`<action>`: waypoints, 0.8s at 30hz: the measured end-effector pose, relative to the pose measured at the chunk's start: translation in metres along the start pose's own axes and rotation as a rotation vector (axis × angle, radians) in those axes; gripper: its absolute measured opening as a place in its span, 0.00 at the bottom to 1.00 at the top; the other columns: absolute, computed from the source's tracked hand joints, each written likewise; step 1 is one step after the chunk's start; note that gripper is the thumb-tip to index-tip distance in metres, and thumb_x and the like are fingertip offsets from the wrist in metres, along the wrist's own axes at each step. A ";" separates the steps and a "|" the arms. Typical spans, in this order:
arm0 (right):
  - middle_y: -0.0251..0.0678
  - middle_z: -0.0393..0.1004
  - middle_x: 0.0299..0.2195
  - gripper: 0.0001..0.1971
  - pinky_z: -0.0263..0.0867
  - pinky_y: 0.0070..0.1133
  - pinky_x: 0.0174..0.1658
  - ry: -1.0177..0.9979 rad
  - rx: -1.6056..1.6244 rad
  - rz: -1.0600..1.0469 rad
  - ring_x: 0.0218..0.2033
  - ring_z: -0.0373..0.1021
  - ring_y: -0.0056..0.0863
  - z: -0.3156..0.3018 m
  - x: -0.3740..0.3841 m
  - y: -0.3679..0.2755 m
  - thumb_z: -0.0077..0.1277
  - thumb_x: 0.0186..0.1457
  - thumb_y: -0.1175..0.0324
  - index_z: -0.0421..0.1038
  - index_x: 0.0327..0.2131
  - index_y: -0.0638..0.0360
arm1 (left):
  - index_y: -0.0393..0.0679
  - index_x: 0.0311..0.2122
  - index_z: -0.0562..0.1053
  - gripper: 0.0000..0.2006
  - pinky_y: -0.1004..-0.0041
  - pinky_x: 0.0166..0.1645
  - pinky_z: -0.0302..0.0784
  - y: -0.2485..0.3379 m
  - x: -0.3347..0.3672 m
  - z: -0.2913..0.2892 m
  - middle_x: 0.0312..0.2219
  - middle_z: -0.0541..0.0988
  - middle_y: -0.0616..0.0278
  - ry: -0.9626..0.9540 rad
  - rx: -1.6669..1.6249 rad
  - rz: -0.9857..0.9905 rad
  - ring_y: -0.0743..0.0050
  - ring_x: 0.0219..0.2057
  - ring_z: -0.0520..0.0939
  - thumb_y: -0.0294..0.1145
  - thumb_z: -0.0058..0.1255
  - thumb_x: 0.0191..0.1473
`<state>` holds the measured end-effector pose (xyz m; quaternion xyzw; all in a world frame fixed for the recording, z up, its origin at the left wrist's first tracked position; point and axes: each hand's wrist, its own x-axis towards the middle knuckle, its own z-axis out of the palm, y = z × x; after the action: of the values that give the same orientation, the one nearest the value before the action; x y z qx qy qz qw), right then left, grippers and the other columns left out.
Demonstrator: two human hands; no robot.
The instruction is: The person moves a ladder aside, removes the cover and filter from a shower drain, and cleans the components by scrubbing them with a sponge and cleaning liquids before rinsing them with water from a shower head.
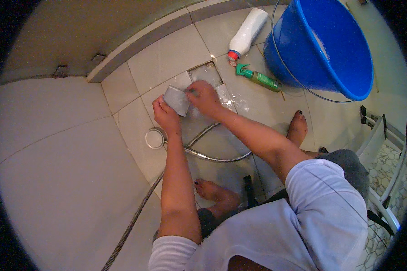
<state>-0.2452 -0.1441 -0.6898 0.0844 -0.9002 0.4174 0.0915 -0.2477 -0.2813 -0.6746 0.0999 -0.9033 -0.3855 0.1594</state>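
Note:
My left hand [166, 115] grips a square grey plate [176, 100], like a drain cover, by its lower left edge and holds it tilted above the floor. At the plate's right edge my right hand [203, 97] is closed, slightly blurred. A bit of something greenish shows between its fingers, too small to name. Just beyond the right hand is a square recess [206, 72] in the tiles, partly hidden by that hand. A round chrome shower head [155, 137] lies on the floor beside my left forearm, its metal hose [226, 160] looping under my arms.
A white bottle with a red cap [248, 31] and a green spray bottle [263, 80] lie beyond my right hand. A large blue bucket [289, 49] stands at the far right. Wet suds [233, 103] shine on the tiles. A metal-framed stool or ladder [384, 167] is at right.

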 end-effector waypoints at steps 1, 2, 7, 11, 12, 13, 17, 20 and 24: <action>0.36 0.69 0.24 0.06 0.62 0.28 0.34 0.093 0.230 0.275 0.29 0.66 0.32 -0.002 0.005 0.017 0.48 0.44 0.69 0.69 0.26 0.61 | 0.37 0.36 0.69 0.12 0.67 0.34 0.70 0.001 0.001 0.004 0.29 0.75 0.52 -0.038 -0.071 -0.019 0.59 0.29 0.75 0.34 0.36 0.55; 0.36 0.69 0.23 0.07 0.63 0.27 0.33 0.185 0.460 0.555 0.29 0.66 0.29 0.001 0.002 0.031 0.46 0.47 0.68 0.68 0.26 0.61 | 0.37 0.36 0.69 0.12 0.68 0.33 0.71 -0.002 -0.001 0.008 0.27 0.75 0.53 -0.081 -0.142 -0.043 0.63 0.28 0.74 0.35 0.37 0.54; 0.34 0.66 0.22 0.11 0.61 0.22 0.31 0.331 1.239 1.061 0.26 0.63 0.22 0.018 -0.004 0.032 0.42 0.49 0.62 0.66 0.28 0.61 | 0.38 0.35 0.68 0.08 0.76 0.23 0.70 -0.037 -0.013 0.025 0.27 0.73 0.61 -0.278 -0.619 -0.704 0.73 0.24 0.74 0.28 0.38 0.52; 0.32 0.65 0.24 0.12 0.60 0.21 0.33 0.519 0.820 1.007 0.26 0.60 0.22 0.003 -0.010 0.011 0.41 0.50 0.60 0.64 0.31 0.60 | 0.40 0.37 0.66 0.08 0.78 0.25 0.70 -0.040 -0.016 0.023 0.28 0.73 0.63 -0.369 -0.801 -0.863 0.76 0.25 0.73 0.27 0.39 0.52; 0.32 0.65 0.24 0.12 0.60 0.21 0.33 0.547 0.812 1.008 0.26 0.60 0.22 0.008 -0.015 0.013 0.41 0.50 0.60 0.64 0.31 0.60 | 0.40 0.37 0.66 0.08 0.78 0.25 0.70 -0.028 -0.017 0.027 0.28 0.73 0.63 -0.396 -0.805 -0.856 0.76 0.25 0.73 0.27 0.39 0.52; 0.32 0.65 0.25 0.11 0.60 0.20 0.34 0.538 0.801 0.896 0.28 0.60 0.22 0.019 -0.017 0.010 0.43 0.50 0.62 0.63 0.31 0.60 | 0.40 0.38 0.66 0.08 0.78 0.28 0.70 -0.017 -0.020 0.032 0.29 0.73 0.62 -0.464 -0.758 -0.758 0.75 0.27 0.74 0.27 0.40 0.52; 0.34 0.64 0.29 0.10 0.59 0.20 0.38 0.435 0.921 0.753 0.32 0.61 0.23 0.034 -0.018 -0.005 0.46 0.49 0.66 0.60 0.32 0.60 | 0.41 0.41 0.66 0.12 0.76 0.41 0.68 0.032 -0.019 0.030 0.33 0.72 0.62 -0.525 -0.633 -0.494 0.71 0.36 0.73 0.36 0.38 0.54; 0.38 0.62 0.32 0.11 0.57 0.22 0.41 0.473 0.622 0.468 0.35 0.60 0.27 0.031 -0.015 -0.024 0.47 0.47 0.69 0.58 0.32 0.60 | 0.42 0.45 0.65 0.21 0.72 0.46 0.66 0.013 0.004 0.014 0.36 0.71 0.63 -0.751 -1.348 -0.921 0.69 0.40 0.71 0.49 0.34 0.55; 0.46 0.59 0.36 0.11 0.56 0.30 0.45 0.384 0.524 0.085 0.42 0.57 0.45 0.012 -0.019 -0.049 0.46 0.46 0.69 0.58 0.33 0.60 | 0.44 0.47 0.63 0.30 0.69 0.50 0.62 0.031 0.015 -0.005 0.40 0.70 0.62 -0.781 -1.060 -0.941 0.68 0.43 0.70 0.61 0.32 0.51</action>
<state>-0.2169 -0.1833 -0.6658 -0.0128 -0.7310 0.6467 0.2174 -0.2613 -0.2676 -0.6453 0.2390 -0.4542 -0.7962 -0.3203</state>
